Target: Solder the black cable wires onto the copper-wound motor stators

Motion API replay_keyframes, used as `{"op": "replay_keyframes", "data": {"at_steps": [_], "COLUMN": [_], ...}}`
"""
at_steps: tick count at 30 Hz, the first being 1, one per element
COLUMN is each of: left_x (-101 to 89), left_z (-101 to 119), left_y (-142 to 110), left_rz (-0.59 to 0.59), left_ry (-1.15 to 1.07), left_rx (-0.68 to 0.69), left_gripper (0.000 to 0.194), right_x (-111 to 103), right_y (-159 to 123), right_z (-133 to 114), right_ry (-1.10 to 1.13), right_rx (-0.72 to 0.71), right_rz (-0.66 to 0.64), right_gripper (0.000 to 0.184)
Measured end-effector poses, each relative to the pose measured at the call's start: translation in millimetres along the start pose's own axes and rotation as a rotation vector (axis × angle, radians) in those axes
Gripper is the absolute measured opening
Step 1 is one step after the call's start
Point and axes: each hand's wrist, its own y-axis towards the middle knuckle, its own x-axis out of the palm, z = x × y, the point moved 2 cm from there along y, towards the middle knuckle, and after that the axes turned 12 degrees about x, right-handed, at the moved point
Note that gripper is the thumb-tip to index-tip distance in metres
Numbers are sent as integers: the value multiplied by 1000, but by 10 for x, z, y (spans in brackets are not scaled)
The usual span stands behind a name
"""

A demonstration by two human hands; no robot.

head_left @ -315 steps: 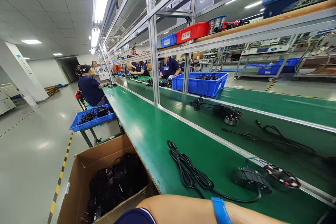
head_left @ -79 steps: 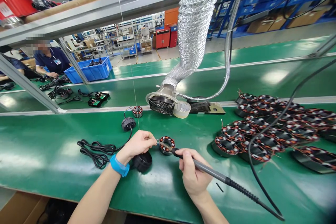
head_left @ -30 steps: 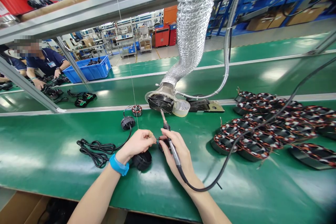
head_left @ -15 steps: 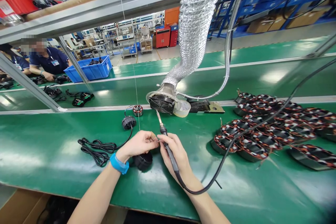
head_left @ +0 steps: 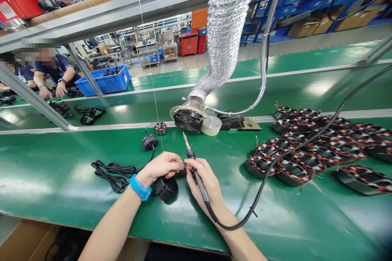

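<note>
My right hand (head_left: 206, 182) is closed round a soldering iron (head_left: 192, 159), whose tip points up and away toward the fan. My left hand (head_left: 162, 167), with a blue wrist strap (head_left: 138, 186), pinches fine wires where the fingertips of both hands meet. The wound stator that lay there earlier is hidden behind my hands. A black round part (head_left: 167, 188) lies just under my left hand, its black cable (head_left: 114, 171) coiled to the left. A thin solder wire (head_left: 154, 102) hangs down from above to my left hand.
A fume fan on a silver flexible duct (head_left: 196, 116) stands just beyond my hands. Several copper-wound stators (head_left: 309, 147) are laid out to the right. A small stator (head_left: 160, 128) and black cap (head_left: 150, 142) lie behind. Co-workers (head_left: 50, 71) sit at the far left by a blue bin (head_left: 105, 81).
The iron swung from lying low with its tip on the stator to standing tip-up in my right hand. Both hands closed together over the stator. Parts on the far belt drifted left.
</note>
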Motion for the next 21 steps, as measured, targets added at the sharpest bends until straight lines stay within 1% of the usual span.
{"op": "replay_keyframes", "data": {"at_steps": [3, 6, 10, 16, 18, 21], "left_x": [-19, -39, -34, -10, -2, 12], "left_z": [-51, -85, -76, -46, -38, -27], "left_y": [20, 33, 35, 28, 24, 19], "left_rz": [33, 60, 63, 72, 78, 88], "left_ry": [-40, -47, -50, -46, -26, -6], "left_rx": [3, -15, -28, -29, -29, -26], "left_gripper": [24, 25, 27, 28, 29, 30], "right_x": [-48, -125, -189, -136, -98, -46], "right_y": [-7, -43, -91, -73, -60, -57], "right_z": [-14, 2, 60, 87, 68, 32], "right_ry": [29, 53, 63, 24, -7, -41], "right_rx": [50, 91, 112, 126, 148, 201], "right_rz": [2, 16, 37, 63, 107, 209], "right_gripper": [36, 37, 34, 29, 27, 24]}}
